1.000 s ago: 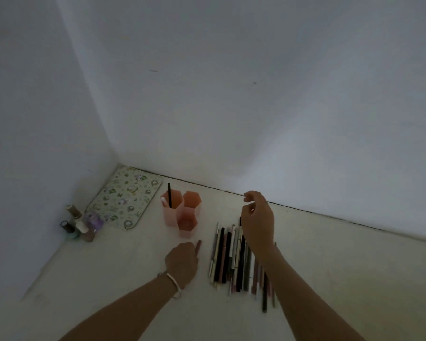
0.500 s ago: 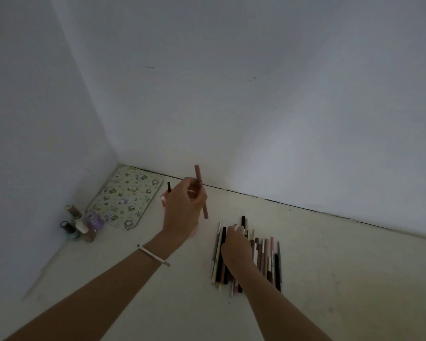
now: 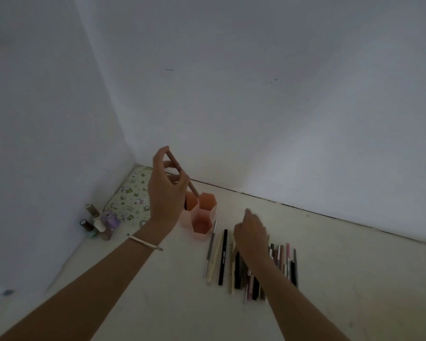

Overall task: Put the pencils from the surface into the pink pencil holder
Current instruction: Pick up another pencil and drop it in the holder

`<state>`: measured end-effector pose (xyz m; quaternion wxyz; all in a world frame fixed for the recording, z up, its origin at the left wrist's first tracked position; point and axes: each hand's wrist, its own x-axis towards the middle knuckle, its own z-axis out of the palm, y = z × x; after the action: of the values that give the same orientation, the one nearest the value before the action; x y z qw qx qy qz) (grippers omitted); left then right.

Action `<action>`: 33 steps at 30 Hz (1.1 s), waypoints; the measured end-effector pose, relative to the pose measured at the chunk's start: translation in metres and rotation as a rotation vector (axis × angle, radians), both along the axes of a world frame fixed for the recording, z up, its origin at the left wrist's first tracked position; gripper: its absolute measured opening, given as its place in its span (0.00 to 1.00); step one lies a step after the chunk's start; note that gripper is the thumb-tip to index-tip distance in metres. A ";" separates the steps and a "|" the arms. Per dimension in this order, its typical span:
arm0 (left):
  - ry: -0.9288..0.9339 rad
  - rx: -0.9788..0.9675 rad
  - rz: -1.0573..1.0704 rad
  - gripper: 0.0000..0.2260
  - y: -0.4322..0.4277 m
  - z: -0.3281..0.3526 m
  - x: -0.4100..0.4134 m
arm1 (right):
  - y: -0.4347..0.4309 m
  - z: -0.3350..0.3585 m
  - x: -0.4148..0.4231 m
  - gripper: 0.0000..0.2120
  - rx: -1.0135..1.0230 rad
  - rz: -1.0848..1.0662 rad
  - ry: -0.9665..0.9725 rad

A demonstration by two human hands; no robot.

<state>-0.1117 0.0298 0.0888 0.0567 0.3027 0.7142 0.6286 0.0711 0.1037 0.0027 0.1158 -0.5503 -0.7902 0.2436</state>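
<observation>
1. Far left, by the wall: a cluster of small bottles stood on the surface, with a patterned mat just behind them. Neither belonged to the task.
2. My left hand was raised over the pink pencil holder, fingers closed on 1 pinkish-brown pencil. The pencil slanted, upper end by my fingertips, lower end at the rim of the rear-left cell.
3. The holder had 3 hexagonal cells joined together. A dark stick showed inside the rear-left cell, largely hidden by my hand; the other 2 cells looked empty, as far as I could see.
4. Step in hand, as I judged it: lowering this pencil into a cell. The next move called for tipping the pencil more upright, centring its lower end over the opening, then letting go so it slid down without catching the rim.
5. The row of pencils lay side by side on the pale surface, just right of the holder. Most of the task remained.
6. My right hand hovered low over the middle of that row, blurred. I could not tell whether its fingers had closed on a pencil; it appeared placed to take the next 1.
</observation>
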 end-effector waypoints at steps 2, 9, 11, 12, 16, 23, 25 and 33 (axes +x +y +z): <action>0.035 -0.013 0.063 0.25 -0.003 0.001 -0.015 | 0.010 0.023 -0.009 0.22 0.051 -0.061 0.273; 0.210 -0.287 0.031 0.21 -0.018 -0.041 -0.020 | 0.014 0.075 -0.053 0.15 0.150 0.021 0.868; 0.367 -0.406 0.008 0.15 -0.022 -0.054 -0.021 | 0.006 0.074 -0.064 0.16 0.158 0.075 0.867; 0.442 -0.424 0.007 0.13 -0.025 -0.059 -0.022 | 0.003 0.071 -0.068 0.16 0.150 0.094 0.859; 0.367 -0.369 0.089 0.13 -0.032 -0.060 -0.030 | -0.007 0.059 -0.083 0.14 0.133 0.148 0.760; 0.117 -0.311 0.084 0.11 -0.057 -0.051 -0.020 | -0.021 0.035 -0.097 0.08 0.157 0.310 0.408; 0.064 -0.361 0.099 0.10 -0.062 -0.053 -0.007 | -0.024 0.029 -0.093 0.12 0.185 0.323 0.369; -0.006 -0.791 -0.166 0.05 -0.049 -0.086 0.075 | 0.001 0.043 -0.032 0.13 0.288 0.072 0.486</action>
<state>-0.0364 -0.0187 0.0024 0.2216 0.3120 0.8740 0.2995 0.0388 0.1051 0.0454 0.3700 -0.4254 -0.7847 0.2576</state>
